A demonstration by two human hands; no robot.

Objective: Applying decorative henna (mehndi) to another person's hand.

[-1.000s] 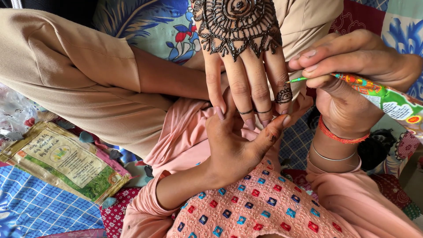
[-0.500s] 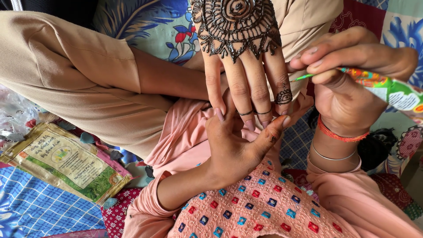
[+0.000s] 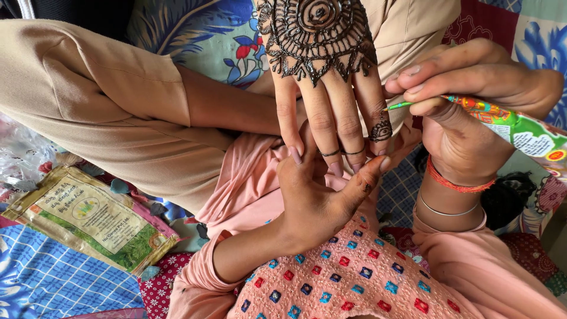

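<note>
Dark brown henna covers the back of another person's hand (image 3: 322, 65), fingers pointing down towards the wearer. The left hand (image 3: 316, 198) props those fingers from beneath, thumb raised. The right hand (image 3: 472, 82) pinches a henna cone (image 3: 508, 127), long axis level, tip (image 3: 390, 107) leftward, just beside the little finger.

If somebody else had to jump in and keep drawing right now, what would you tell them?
Left hand: palm up under the other person's hand, propping its fingertips.
Right hand: pinching the henna cone, green tip close beside the little finger; I cannot tell if it touches.
Done: a big round pattern covers the back of the hand, bands ring two fingers, and a small motif sits on the little finger.
Left: most of the fingers are bare.
A flat paper packet lies on the cloth to the left.
</note>
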